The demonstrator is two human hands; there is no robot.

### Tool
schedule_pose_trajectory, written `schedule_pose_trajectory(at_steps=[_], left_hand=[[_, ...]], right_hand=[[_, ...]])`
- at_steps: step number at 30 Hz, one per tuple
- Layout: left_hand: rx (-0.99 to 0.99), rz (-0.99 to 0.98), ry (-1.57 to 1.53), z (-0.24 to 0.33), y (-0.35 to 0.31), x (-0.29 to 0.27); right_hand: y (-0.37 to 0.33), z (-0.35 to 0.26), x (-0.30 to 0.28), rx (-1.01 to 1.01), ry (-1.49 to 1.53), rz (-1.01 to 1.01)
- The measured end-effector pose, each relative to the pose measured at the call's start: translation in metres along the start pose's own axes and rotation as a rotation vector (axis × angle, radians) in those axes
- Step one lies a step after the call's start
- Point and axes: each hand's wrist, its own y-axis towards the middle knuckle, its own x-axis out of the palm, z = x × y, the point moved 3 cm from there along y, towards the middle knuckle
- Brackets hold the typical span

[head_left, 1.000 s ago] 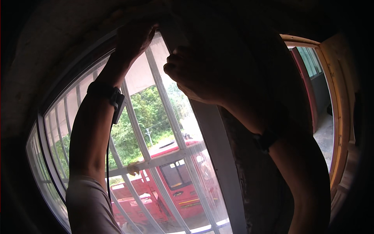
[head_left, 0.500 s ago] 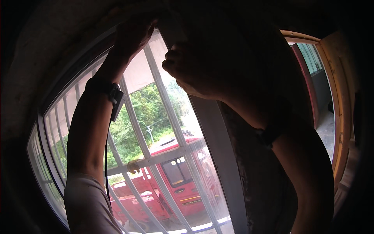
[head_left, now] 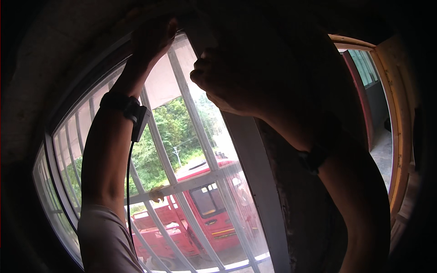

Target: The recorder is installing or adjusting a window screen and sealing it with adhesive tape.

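Note:
Both my arms reach up to a barred window (head_left: pixel 200 182) in a dark wall. My left hand (head_left: pixel 154 38) is raised at the top edge of its frame, near the upper right corner. The thumb stands out against the dark, while the other fingers are lost in shadow. Lower and to the right, my right hand (head_left: pixel 223 84) is closed, with curled fingers beside the right upright of the window frame (head_left: pixel 250 150). Whatever those fingers hold, if anything, is hidden. A dark band with a small box (head_left: pixel 140 123) and a hanging cable is on my left wrist.
Pale bars (head_left: pixel 184 91) cross the window opening. Beyond them stand a red truck (head_left: pixel 214 214) and green trees (head_left: pixel 170 120). At the right, a wooden door frame (head_left: pixel 395 136) surrounds an opening with a red door edge (head_left: pixel 359 98). The surrounding wall is very dark.
My left hand has shifted slightly left, and its thumb now shows higher and more upright. My right hand stays almost where it was, still curled.

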Motion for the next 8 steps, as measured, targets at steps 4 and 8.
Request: schedule_pose_trajectory(at_steps=[4, 8], left_hand=[[-0.039, 0.023, -0.003, 0.0034, -0.0052, 0.0017], [-0.062, -0.037, -0.006, 0.0102, -0.0049, -0.0009]], right_hand=[[0.0008, -0.0021, 0.0006, 0.033, -0.004, 0.064], [0.0005, -0.0004, -0.0024, 0.017, -0.035, -0.042]])
